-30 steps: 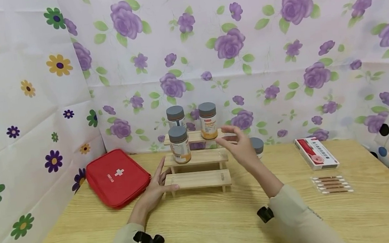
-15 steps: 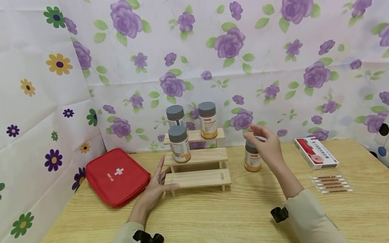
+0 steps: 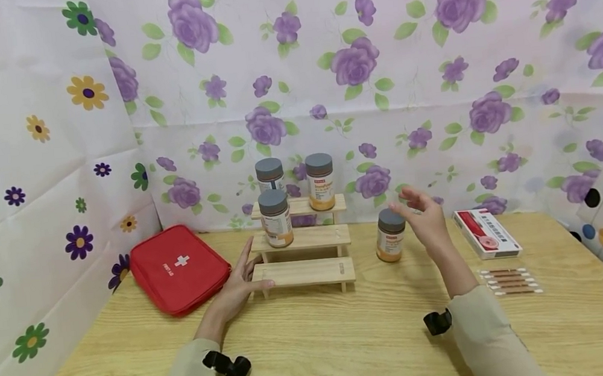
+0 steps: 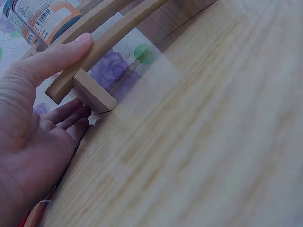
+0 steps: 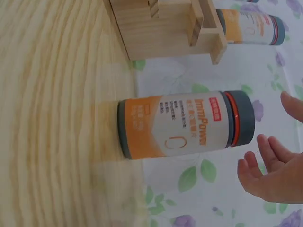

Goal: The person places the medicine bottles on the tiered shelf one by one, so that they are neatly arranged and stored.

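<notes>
A three-step wooden display rack stands on the table. My left hand holds its left end; in the left wrist view the thumb lies over the lowest board, with fingers bent beneath beside the leg. Two grey-lidded supplement bottles, a left one and a right one, stand on the top step. Another bottle is on the middle step's left. Right of the rack, a fourth bottle stands upright on the table. My right hand, fingers loosely spread, is beside its lid, apart from it.
A red first-aid pouch lies left of the rack, close to my left hand. At the right are a red and white medicine box and a packet of cotton swabs. Flowered cloth hangs behind the table.
My right hand has moved from the rack's top step rightward, past the bottle on the table, to its right side. My left hand stays at the rack's left end.
</notes>
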The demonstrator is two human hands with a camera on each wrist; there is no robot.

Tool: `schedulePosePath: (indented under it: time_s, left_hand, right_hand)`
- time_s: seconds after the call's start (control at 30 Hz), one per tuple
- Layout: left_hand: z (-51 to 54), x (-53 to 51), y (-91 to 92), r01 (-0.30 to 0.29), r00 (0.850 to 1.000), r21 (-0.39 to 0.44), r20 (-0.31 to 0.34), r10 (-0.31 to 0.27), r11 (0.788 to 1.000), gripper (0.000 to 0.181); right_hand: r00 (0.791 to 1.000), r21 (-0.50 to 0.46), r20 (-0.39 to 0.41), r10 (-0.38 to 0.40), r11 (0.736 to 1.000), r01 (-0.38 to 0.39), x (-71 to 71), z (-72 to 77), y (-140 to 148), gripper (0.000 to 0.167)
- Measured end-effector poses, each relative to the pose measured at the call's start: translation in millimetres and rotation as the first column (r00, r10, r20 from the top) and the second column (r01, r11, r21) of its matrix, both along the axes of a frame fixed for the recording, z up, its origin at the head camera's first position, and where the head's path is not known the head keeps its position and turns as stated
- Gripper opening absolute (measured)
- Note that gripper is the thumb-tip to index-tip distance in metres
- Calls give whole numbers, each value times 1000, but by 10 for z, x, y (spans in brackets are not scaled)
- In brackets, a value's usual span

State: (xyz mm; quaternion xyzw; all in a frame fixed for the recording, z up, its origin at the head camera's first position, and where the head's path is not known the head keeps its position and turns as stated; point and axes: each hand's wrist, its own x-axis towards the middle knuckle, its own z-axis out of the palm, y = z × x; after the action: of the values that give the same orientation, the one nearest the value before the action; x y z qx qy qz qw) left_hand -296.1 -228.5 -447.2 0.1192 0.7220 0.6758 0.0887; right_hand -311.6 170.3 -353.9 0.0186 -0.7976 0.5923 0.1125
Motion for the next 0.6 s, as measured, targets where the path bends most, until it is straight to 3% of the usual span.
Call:
schedulePosePath:
  time_s: [0.27, 0.6]
  left_hand:
    - [9, -8, -10, 13, 1000, 5, 7, -13, 1000, 110]
    - [0, -11, -5, 17, 1000, -6, 13, -17, 1000, 110]
  right_hand:
    - [972, 52, 111, 209, 975, -216, -66, -147, 120, 84]
    - [940, 36, 207, 270, 958, -283, -111, -228, 138, 89]
